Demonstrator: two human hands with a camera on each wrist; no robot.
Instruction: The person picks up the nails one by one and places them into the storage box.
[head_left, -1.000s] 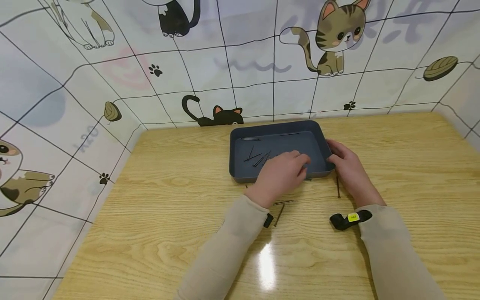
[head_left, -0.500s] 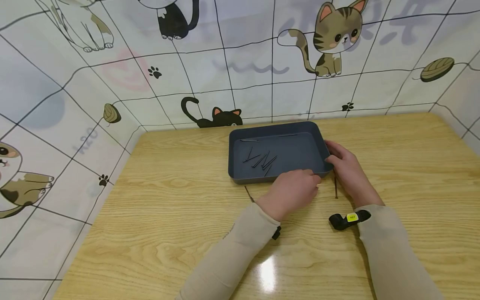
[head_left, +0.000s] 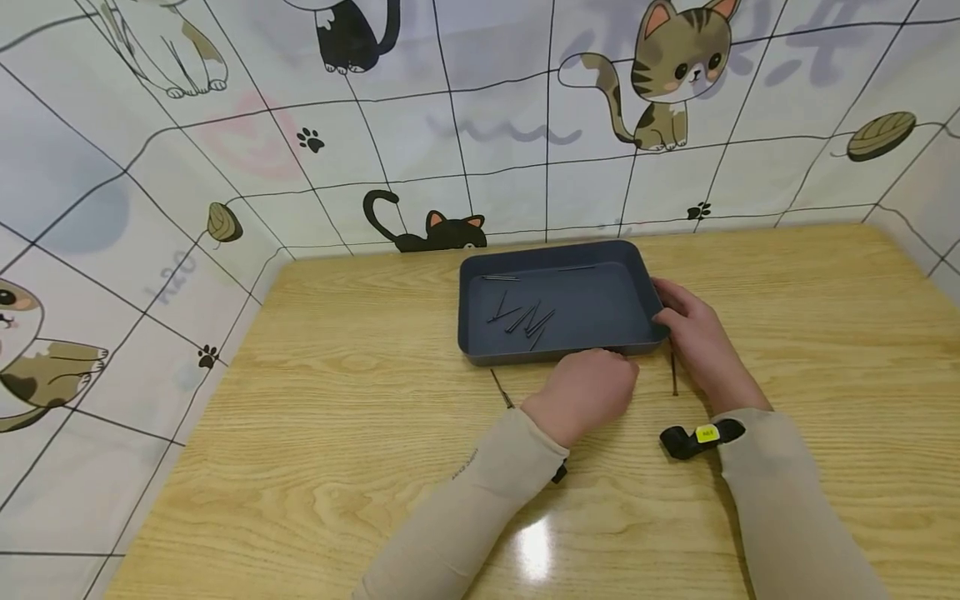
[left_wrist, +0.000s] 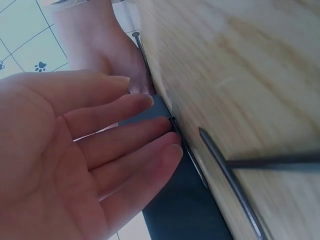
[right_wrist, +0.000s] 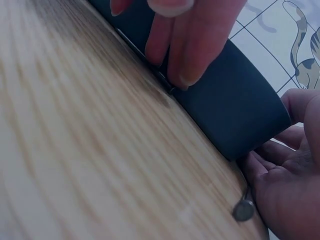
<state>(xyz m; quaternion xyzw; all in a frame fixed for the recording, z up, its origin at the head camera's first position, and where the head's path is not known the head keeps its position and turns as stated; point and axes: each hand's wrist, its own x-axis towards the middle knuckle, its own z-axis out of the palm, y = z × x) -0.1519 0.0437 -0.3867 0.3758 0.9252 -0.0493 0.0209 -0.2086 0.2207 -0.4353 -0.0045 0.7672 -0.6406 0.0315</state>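
Fingers (left_wrist: 150, 135) of your left hand (head_left: 592, 387) are lying nearly straight, their tips pressing on a nail (left_wrist: 187, 150) that is lying against the front wall of the grey tray (head_left: 558, 346); the grip is not yet closing on it. Your right hand (head_left: 693, 333) is resting relaxed on the tray's right corner, steadying it. You seem to be collecting loose nails from the counter (head_left: 337, 433) into the tray. Next, the tips probably need to pinch the thin shank. Most of this nail is being hidden under your hand in the head view.
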